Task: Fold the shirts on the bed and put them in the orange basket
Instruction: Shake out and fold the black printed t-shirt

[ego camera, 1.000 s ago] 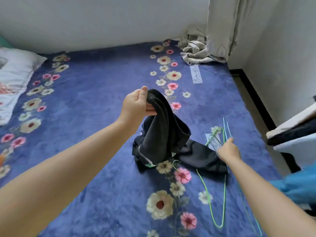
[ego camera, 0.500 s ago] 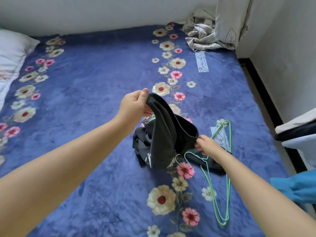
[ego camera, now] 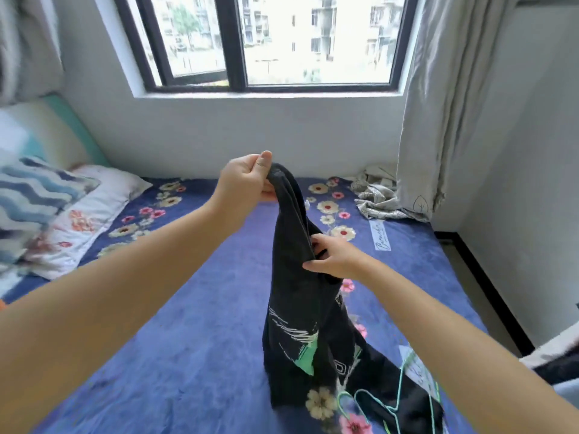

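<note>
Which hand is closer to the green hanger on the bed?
Right. The right hand grips the black shirt partway down, above the green hanger. The left hand holds the shirt's top, higher up.

The broad middle and left of the bed (ego camera: 194, 339) lie bare between the two forearms and out toward the pillows (ego camera: 62, 220), giving a hand open room to pass low over the blanket. On the right, the hanging black shirt (ego camera: 300, 324) stands as a tall curtain from the left hand (ego camera: 247, 180) down to the bed, with green hangers (ego camera: 388, 405) tangled at its foot. A crumpled curtain (ego camera: 382, 198) crowds the far right corner.
</note>
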### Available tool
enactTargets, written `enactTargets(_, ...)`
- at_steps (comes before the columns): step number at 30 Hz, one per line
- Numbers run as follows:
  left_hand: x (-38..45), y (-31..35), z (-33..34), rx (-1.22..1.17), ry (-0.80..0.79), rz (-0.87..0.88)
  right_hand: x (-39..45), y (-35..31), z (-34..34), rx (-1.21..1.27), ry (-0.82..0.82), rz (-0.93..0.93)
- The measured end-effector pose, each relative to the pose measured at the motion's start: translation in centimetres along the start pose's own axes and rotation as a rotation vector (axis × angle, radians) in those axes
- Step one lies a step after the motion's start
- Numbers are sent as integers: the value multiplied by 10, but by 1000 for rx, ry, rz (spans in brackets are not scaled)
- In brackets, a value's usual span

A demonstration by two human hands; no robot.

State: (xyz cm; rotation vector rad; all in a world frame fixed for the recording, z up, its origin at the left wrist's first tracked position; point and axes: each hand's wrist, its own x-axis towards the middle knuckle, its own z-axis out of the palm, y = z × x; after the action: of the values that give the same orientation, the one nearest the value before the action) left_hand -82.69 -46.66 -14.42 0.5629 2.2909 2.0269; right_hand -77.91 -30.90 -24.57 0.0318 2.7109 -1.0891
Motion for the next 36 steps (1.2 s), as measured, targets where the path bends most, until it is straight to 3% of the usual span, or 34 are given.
enactTargets(4,-1,47,-22,-68,32,78,5,-41,-26,-107,116,-86)
enactTargets(10,-5,107,-61,-56,110,221,-3,-95,-88,273,418,-212)
enactTargets(13,-4,117,-73,-73,113,202,-12,-120,-115,272,511,-267)
enactTargets(17,9,136,-82,-242,274,125,-29,-147,-151,150,639,-366)
enactTargets(19,13,148,-84,-408,297,107,-40,-158,-162,22,621,-422)
enactTargets(23,16,155,-79,-542,299,97,-57,-162,-170,-112,428,-429)
enactTargets(27,20,140,-81,-371,402,-11,-60,-146,-185,-338,366,-306)
enactTargets(30,18,117,-81,-276,373,-126,-58,-134,-191,-452,424,-305)
enactTargets(36,10,102,-67,-178,298,-122,-64,-128,-197,-655,437,-295)
